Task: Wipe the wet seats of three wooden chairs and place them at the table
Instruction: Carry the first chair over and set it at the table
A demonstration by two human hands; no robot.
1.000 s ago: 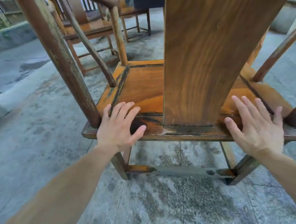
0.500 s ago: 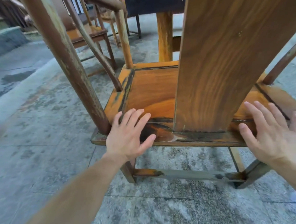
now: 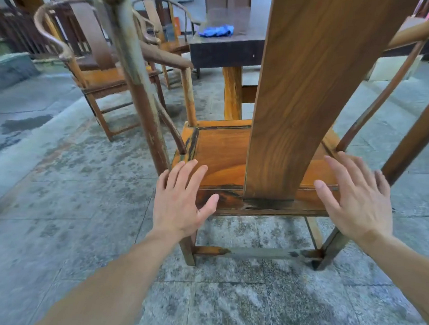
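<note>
A wooden armchair [image 3: 221, 152] stands right in front of me, seen from behind, its wide back splat rising through the middle of the view. My left hand [image 3: 179, 197] lies flat with straight fingers at the seat's rear left corner. My right hand [image 3: 355, 202] is spread open at the rear right corner, over the seat's back rail. Beyond the chair stands the dark wooden table [image 3: 224, 48] with a blue cloth [image 3: 216, 30] on top. A second armchair [image 3: 99, 64] stands at the left, and a third armchair [image 3: 165, 28] is behind it beside the table.
The floor is damp grey stone paving [image 3: 69, 204] with a wet patch at the far left. A low stone ledge [image 3: 9, 67] and a dark railing run along the back left. Another stone kerb borders the right side.
The view has lifted, so the table, the blue cloth and the other chairs have come into sight. Both hands stay flat at the seat's rear corners, and the chair sits closer to the table.
</note>
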